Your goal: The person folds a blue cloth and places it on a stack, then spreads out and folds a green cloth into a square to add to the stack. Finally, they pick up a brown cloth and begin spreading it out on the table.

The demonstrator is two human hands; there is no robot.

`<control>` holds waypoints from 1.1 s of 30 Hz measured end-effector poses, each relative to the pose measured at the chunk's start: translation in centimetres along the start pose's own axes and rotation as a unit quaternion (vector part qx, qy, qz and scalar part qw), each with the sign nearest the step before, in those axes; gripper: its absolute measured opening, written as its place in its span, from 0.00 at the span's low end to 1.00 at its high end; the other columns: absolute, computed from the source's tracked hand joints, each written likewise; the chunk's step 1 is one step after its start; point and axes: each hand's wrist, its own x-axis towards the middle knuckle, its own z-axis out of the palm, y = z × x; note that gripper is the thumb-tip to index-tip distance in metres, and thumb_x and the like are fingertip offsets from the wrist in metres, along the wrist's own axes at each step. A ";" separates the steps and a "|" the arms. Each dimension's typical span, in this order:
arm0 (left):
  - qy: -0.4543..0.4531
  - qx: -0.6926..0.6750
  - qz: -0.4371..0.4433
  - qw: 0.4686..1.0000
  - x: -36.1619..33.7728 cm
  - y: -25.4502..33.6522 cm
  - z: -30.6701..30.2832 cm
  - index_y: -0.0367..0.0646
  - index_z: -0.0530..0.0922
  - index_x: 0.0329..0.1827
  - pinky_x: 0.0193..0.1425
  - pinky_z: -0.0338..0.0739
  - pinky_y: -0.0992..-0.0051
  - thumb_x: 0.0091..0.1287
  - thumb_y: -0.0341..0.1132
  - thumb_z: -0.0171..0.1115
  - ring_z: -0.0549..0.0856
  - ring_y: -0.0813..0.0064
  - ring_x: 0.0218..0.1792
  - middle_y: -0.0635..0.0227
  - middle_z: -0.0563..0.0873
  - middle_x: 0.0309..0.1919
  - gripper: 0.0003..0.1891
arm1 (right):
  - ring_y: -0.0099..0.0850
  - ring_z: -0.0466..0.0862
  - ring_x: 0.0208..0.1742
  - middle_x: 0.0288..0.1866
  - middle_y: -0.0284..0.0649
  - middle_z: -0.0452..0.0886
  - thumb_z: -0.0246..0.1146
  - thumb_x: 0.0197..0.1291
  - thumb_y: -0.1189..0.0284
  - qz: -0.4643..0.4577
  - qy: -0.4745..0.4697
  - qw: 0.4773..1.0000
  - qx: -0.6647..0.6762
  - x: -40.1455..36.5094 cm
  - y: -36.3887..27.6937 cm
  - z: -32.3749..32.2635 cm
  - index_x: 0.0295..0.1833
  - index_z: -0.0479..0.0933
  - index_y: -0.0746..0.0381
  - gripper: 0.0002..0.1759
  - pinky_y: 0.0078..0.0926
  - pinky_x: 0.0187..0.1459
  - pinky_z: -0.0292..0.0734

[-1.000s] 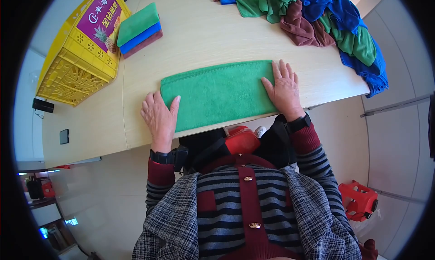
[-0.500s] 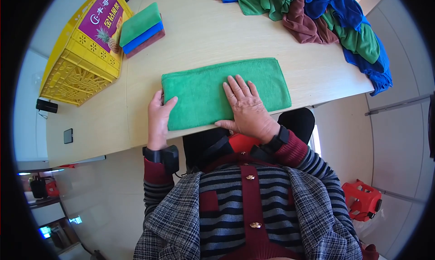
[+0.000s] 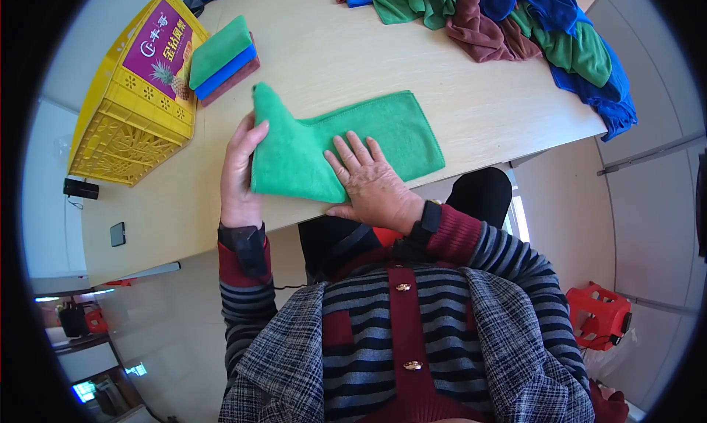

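Left end of green cloth now raised off counter, left hand gripping it, thumb over fingers; right hand flat, fingers slightly spread, pressing middle, fold seemingly forming there

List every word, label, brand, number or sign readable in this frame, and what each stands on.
"丰哥": on the purple printed label of the yellow plastic crate, beside a round emblem.
"金钻凤梨": same label.
Too small to read surely: the mark inside that emblem.
Too blurred: anything on the glowing bluish panel at lower left.
No text shows on the folded green fabric cloth.
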 end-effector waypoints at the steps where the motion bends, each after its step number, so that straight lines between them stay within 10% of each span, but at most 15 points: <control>1: -0.003 0.003 0.000 1.000 0.5 0.2 1.3 0.34 0.71 0.74 0.54 0.83 0.72 0.72 0.33 0.66 0.88 0.74 0.48 0.63 0.87 0.51 0.28 | 0.54 0.59 0.84 0.81 0.57 0.63 0.61 0.62 0.35 -0.007 0.007 1.000 0.003 0.1 -0.1 0.1 0.79 0.65 0.67 0.54 0.57 0.81 0.51; 6: -0.061 0.163 0.076 0.982 3.1 -1.7 7.9 0.34 0.59 0.82 0.48 0.81 0.77 0.71 0.29 0.66 0.87 0.76 0.43 0.66 0.87 0.44 0.38 | 0.52 0.62 0.82 0.77 0.56 0.68 0.63 0.65 0.42 -0.034 0.015 0.998 0.042 -1.3 0.8 -1.1 0.75 0.69 0.67 0.45 0.54 0.82 0.52; 15: -0.101 0.499 0.140 0.849 6.4 -9.4 13.8 0.36 0.64 0.80 0.37 0.78 0.72 0.65 0.29 0.70 0.82 0.82 0.30 0.72 0.82 0.26 0.39 | 0.44 0.76 0.68 0.64 0.46 0.77 0.67 0.65 0.61 -0.128 0.032 0.986 0.099 -7.5 3.3 -1.0 0.62 0.76 0.62 0.24 0.47 0.71 0.67; 19: -0.081 0.597 0.164 0.781 6.8 -12.2 14.8 0.39 0.64 0.78 0.40 0.82 0.68 0.58 0.33 0.72 0.87 0.67 0.31 0.55 0.86 0.30 0.43 | 0.42 0.78 0.64 0.63 0.44 0.78 0.67 0.64 0.62 -0.110 -0.004 0.987 0.117 -7.5 3.4 0.1 0.58 0.77 0.61 0.20 0.44 0.66 0.71; 23: -0.103 0.600 0.201 0.767 5.7 -13.0 15.1 0.39 0.70 0.76 0.36 0.79 0.72 0.65 0.31 0.71 0.82 0.79 0.27 0.69 0.81 0.26 0.35 | 0.40 0.78 0.65 0.65 0.46 0.78 0.66 0.64 0.62 -0.109 0.009 0.986 0.122 -7.5 3.4 0.4 0.56 0.79 0.62 0.19 0.40 0.65 0.72; 27: -0.199 0.446 0.087 0.868 5.0 -11.0 13.3 0.38 0.73 0.72 0.38 0.81 0.68 0.68 0.28 0.68 0.85 0.71 0.28 0.64 0.84 0.28 0.29 | 0.40 0.76 0.69 0.67 0.46 0.77 0.63 0.67 0.64 -0.114 0.031 0.987 0.111 -7.6 3.5 0.2 0.64 0.76 0.63 0.23 0.41 0.69 0.70; 33: -0.071 0.619 0.298 0.724 0.3 -8.2 7.5 0.40 0.79 0.66 0.59 0.81 0.60 0.74 0.34 0.64 0.86 0.57 0.55 0.53 0.86 0.56 0.19 | 0.41 0.73 0.75 0.71 0.46 0.76 0.58 0.69 0.66 -0.140 0.090 0.985 0.050 -7.4 3.6 0.9 0.75 0.67 0.66 0.31 0.43 0.75 0.65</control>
